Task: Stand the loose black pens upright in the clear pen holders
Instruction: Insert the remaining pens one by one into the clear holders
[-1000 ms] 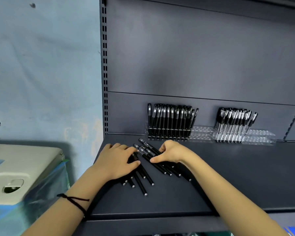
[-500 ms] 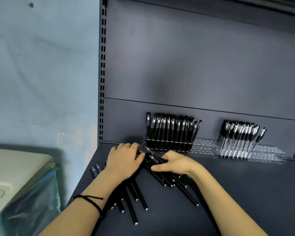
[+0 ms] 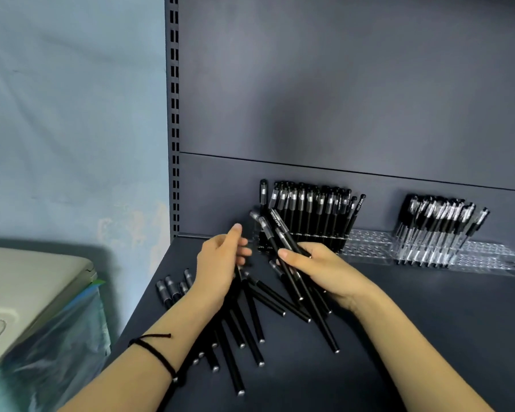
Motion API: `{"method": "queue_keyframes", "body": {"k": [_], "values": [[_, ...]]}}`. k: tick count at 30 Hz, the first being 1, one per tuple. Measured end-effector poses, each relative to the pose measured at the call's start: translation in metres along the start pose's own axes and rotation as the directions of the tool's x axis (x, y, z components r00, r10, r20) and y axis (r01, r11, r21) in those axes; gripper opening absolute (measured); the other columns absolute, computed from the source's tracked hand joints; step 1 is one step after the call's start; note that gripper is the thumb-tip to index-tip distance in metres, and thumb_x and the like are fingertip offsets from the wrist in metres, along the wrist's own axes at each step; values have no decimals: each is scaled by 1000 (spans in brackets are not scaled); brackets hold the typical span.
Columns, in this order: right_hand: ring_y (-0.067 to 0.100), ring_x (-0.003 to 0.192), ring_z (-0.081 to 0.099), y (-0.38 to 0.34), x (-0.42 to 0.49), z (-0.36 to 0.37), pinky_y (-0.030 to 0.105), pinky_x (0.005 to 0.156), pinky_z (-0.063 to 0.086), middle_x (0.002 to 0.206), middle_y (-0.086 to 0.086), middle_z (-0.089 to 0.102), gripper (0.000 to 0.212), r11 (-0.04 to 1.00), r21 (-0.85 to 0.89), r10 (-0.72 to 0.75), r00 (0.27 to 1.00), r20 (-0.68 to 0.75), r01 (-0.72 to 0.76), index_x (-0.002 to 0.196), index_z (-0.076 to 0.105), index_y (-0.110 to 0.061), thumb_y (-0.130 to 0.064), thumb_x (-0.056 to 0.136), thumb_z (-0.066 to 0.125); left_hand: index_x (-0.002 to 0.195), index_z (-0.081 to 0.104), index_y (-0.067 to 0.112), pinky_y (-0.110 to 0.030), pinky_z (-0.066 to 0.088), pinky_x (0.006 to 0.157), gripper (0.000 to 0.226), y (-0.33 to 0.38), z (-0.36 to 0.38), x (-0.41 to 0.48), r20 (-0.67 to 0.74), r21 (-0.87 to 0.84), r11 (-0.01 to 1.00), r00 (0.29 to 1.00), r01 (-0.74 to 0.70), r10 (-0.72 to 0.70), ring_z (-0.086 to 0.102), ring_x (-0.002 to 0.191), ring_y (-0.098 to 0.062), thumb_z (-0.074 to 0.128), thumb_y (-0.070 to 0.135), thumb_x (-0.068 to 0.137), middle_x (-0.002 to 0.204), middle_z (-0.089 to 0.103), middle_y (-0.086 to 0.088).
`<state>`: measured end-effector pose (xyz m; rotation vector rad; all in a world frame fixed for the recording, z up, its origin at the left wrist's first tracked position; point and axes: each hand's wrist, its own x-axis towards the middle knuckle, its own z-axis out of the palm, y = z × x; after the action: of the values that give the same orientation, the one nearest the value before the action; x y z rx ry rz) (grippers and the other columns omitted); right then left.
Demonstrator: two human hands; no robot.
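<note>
Several loose black pens [image 3: 252,328] lie fanned out on the dark shelf [image 3: 428,337]. My right hand [image 3: 324,270] grips a small bundle of black pens [image 3: 275,233], tips raised toward the back. Just left of that bundle, my left hand [image 3: 220,263] hovers over the pile with relaxed fingers, one pen running under its palm. A clear pen holder [image 3: 366,243] at the back has a full row of upright black pens [image 3: 309,209] on its left part. A second clear holder [image 3: 488,258] stands to the right with more upright pens [image 3: 437,224].
A few more loose pens [image 3: 173,288] lie near the shelf's left edge. A slotted upright [image 3: 173,114] marks the shelf's left side, with a blue wall beyond. A beige appliance under blue plastic [image 3: 27,307] stands at lower left.
My right hand has lifted a bundle of pens off the pile. My left hand has risen off the pens and its fingers have spread. The view has moved closer.
</note>
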<state>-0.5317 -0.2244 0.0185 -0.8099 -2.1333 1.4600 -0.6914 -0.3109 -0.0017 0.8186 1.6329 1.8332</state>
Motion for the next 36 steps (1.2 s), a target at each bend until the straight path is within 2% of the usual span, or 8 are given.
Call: {"method": "queue_keyframes", "body": {"k": [7, 12, 16, 20, 25, 30, 33, 36], "values": [[5, 75, 65, -7, -5, 14, 23, 74, 50, 76, -9, 69, 17, 997, 6, -78, 993, 92, 78, 89, 70, -24, -34, 95, 57, 102, 74, 14, -29, 45, 90, 55, 1, 10, -10, 408, -94, 995, 913, 18, 22, 66, 96, -8, 47, 60, 90, 103, 74, 1], [4, 58, 51, -7, -5, 24, 19, 60, 43, 63, -10, 54, 25, 997, -16, -78, 992, 104, 80, 71, 59, -20, -25, 96, 58, 117, 58, 20, -29, 52, 83, 67, 4, 16, -17, 418, -283, 956, 907, 80, 48, 63, 110, -8, 64, 67, 68, 118, 69, 13], [1, 68, 56, -4, -3, 30, 16, 67, 44, 69, -9, 58, 16, 990, -104, -87, 991, 104, 98, 84, 66, -15, -25, 94, 60, 112, 50, 12, -32, 52, 91, 29, 2, 18, -18, 383, -314, 946, 923, 81, 48, 63, 113, -9, 55, 34, 94, 113, 73, 4], [3, 61, 55, -7, -3, 29, 16, 60, 44, 64, -10, 58, 18, 995, -60, -74, 994, 87, 79, 75, 63, -20, -25, 92, 64, 111, 48, 11, -37, 53, 93, 22, 5, 18, -13, 370, -437, 892, 927, 118, 58, 67, 108, -17, 48, 30, 100, 108, 74, -6], [3, 51, 39, -7, -5, 25, 18, 49, 29, 62, -11, 53, 3, 1000, -22, -12, 984, 178, 16, 91, 69, -24, -22, 90, 68, 107, 47, 12, -40, 61, 76, 16, 9, 6, 4, 239, -727, 658, 971, 196, -25, 74, 84, -19, 52, 24, 98, 82, 73, -3], [2, 45, 28, -7, -4, 17, 15, 43, 20, 55, -14, 53, 18, 998, 28, 48, 976, 211, -55, 108, 69, -13, -12, 91, 65, 99, 53, 7, -30, 58, 55, 19, 6, -8, 18, 135, -885, 423, 976, 197, -171, 67, 56, -13, 55, 26, 97, 68, 61, -4], [3, 46, 30, -6, -4, 10, 15, 41, 20, 63, -7, 58, 19, 994, 94, 46, 991, 127, -58, 108, 69, -9, -10, 89, 65, 87, 48, 13, -19, 48, 41, 17, 5, -13, 21, 109, -871, 446, 965, 208, -237, 47, 39, -6, 57, 24, 96, 53, 50, 2], [2, 45, 34, -4, -1, 1, 13, 36, 24, 68, -2, 57, 25, 951, 310, 12, 1000, -5, -10, 108, 69, -5, -12, 84, 66, 87, 54, 12, -13, 31, 30, 13, 5, -9, 12, 250, -688, 636, 937, 350, -244, 37, 35, -2, 58, 22, 95, 56, 50, 2]]}}
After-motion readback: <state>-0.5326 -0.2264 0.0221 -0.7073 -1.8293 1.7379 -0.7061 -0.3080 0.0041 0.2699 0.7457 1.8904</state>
